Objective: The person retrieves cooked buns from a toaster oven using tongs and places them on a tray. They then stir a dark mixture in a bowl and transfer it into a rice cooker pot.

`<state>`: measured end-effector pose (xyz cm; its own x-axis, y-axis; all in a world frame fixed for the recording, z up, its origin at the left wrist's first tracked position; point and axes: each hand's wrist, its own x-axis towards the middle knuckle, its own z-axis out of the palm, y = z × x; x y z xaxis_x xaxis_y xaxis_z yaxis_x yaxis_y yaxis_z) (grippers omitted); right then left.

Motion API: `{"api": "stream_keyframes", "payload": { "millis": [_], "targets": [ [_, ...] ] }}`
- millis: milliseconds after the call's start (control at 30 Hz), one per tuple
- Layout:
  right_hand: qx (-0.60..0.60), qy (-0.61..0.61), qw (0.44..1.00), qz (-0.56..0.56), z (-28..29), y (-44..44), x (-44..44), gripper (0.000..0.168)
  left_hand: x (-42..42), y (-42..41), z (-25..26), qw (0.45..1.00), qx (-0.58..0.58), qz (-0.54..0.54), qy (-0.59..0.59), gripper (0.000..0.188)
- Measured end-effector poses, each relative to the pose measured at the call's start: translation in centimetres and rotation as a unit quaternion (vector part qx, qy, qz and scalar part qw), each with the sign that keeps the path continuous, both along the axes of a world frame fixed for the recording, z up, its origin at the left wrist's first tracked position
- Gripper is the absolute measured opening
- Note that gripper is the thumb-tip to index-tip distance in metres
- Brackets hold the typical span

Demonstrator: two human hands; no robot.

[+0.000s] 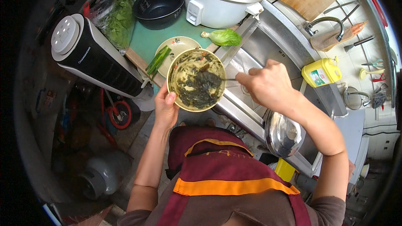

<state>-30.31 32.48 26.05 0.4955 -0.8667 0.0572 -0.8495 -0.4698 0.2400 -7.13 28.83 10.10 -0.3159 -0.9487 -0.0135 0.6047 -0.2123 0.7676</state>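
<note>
My left hand point(167, 106) grips the rim of a pale yellow bowl point(179, 59) from its lower left, thumb over the edge. Inside the bowl lies a dark green, leafy mixture point(199, 95) with bits of red, some of it smeared up the wall. My right hand point(267, 84) is closed around a thin metal utensil point(231, 79), whose far end is buried in the mixture and hidden. Behind the bowl, a plate point(180, 41) rests on the green counter, with cut green stalks point(158, 60) across its left side. A small lettuce head point(223, 37) lies to the right of that plate.
A stainless steel sink point(249, 56) runs along the right, a shiny metal lid point(282, 135) at its near edge. At the back stand a white electric cooker point(220, 9) and a black inner pot point(160, 8). Left are bagged lettuce point(117, 22) and a tower appliance point(100, 56).
</note>
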Motion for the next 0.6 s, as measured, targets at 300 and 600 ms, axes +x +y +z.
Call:
{"api": "stream_keyframes", "payload": {
  "millis": [300, 600],
  "targets": [
    [0.152, -0.111, 0.972, -0.140, -2.7, 0.8, -0.7, 0.005, -0.7, -0.1, 0.6, 0.997, -0.055, 0.047, -0.037, 0.071],
    [0.190, -0.115, 0.951, -0.215, -0.9, -0.6, -0.3, 0.007, -0.5, 0.4, 0.2, 0.992, -0.098, 0.035, -0.064, 0.069]
  ]
}}
